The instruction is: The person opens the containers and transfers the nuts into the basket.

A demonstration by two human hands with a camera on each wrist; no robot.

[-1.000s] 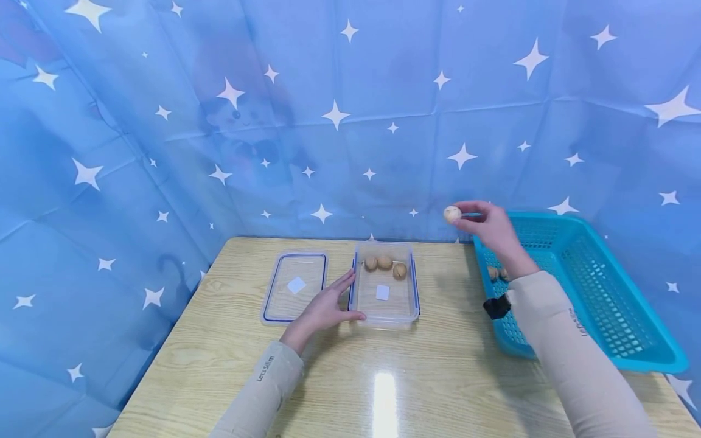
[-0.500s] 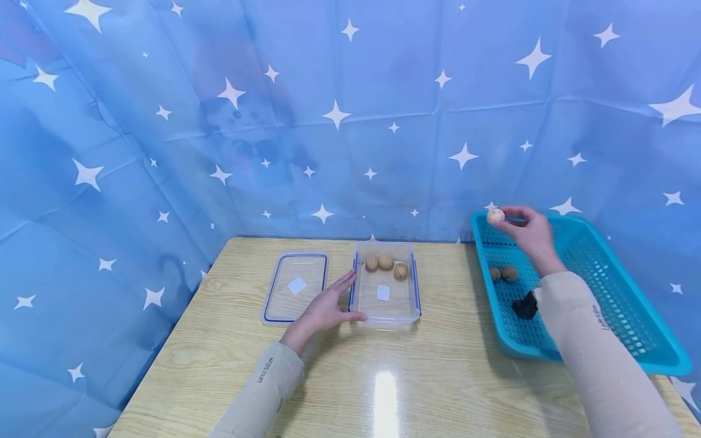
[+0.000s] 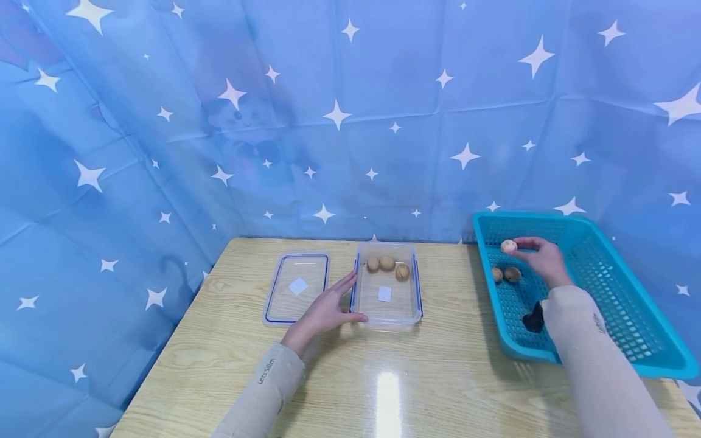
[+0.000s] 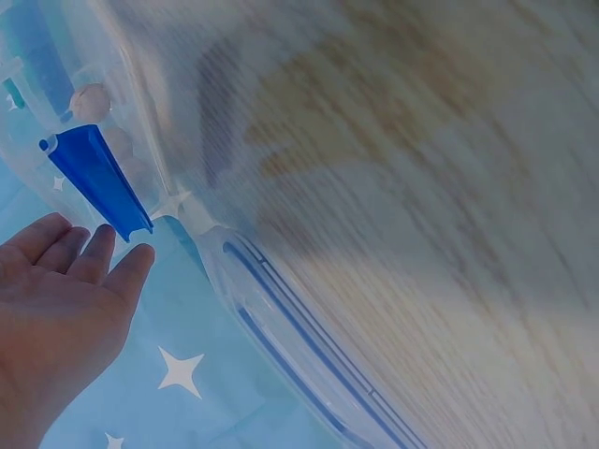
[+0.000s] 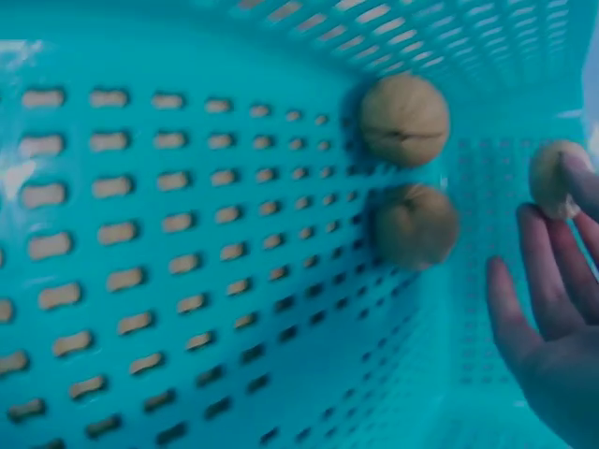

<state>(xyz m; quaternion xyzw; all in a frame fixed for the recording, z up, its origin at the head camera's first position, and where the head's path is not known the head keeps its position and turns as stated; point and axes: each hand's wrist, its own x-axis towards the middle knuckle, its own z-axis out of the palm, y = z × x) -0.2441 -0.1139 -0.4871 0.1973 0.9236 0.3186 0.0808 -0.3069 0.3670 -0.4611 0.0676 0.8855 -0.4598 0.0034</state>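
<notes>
My right hand (image 3: 546, 261) pinches a pale walnut (image 3: 509, 246) between thumb and fingers, inside the far part of the blue-green plastic basket (image 3: 646, 286). In the right wrist view, two browner walnuts, one (image 5: 404, 120) beside the other (image 5: 417, 226), lie on the basket's perforated floor. My left hand (image 3: 326, 309) rests with spread fingers at the left side of a clear plastic box (image 3: 402, 309). Its fingertips are close to a blue latch (image 4: 98, 178) in the left wrist view; contact is hard to tell. Three walnuts (image 3: 387, 263) sit at the box's far end.
A clear lid (image 3: 285, 301) with a blue seal lies flat left of the box, partly behind my left hand. The wooden table (image 3: 339, 389) bears everything. A blue curtain (image 3: 274, 152) with white stars hangs behind.
My right hand has moved right and then down into the basket, still holding the pale walnut. The left hand, box and lid stay where they were.
</notes>
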